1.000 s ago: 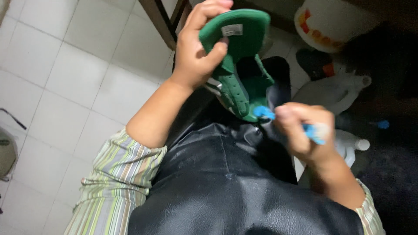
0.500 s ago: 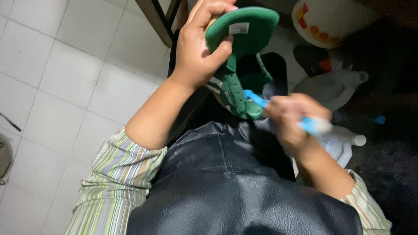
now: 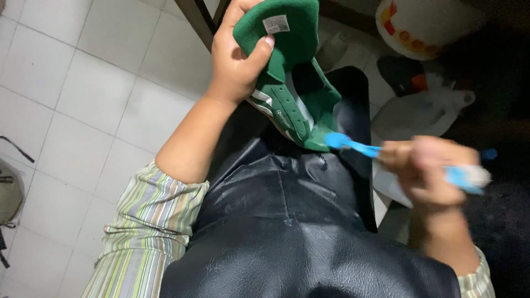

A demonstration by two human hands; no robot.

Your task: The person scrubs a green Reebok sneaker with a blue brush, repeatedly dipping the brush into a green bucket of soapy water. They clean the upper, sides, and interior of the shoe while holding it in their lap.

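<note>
Your left hand (image 3: 237,60) grips a green suede sneaker with white side stripes (image 3: 287,83), fingers curled round its tongue and thumb pressed on top, holding it up over your lap. Your right hand (image 3: 428,171), blurred, is closed around a blue plastic toothbrush (image 3: 359,148), its head touching the shoe's side near the lower edge. A black leather apron (image 3: 287,221) covers your knees; a white plastic bottle (image 3: 419,113) lies on the tiled floor (image 3: 83,83) beyond. Scrubbing looks under way; how much is cleaned cannot be told
</note>
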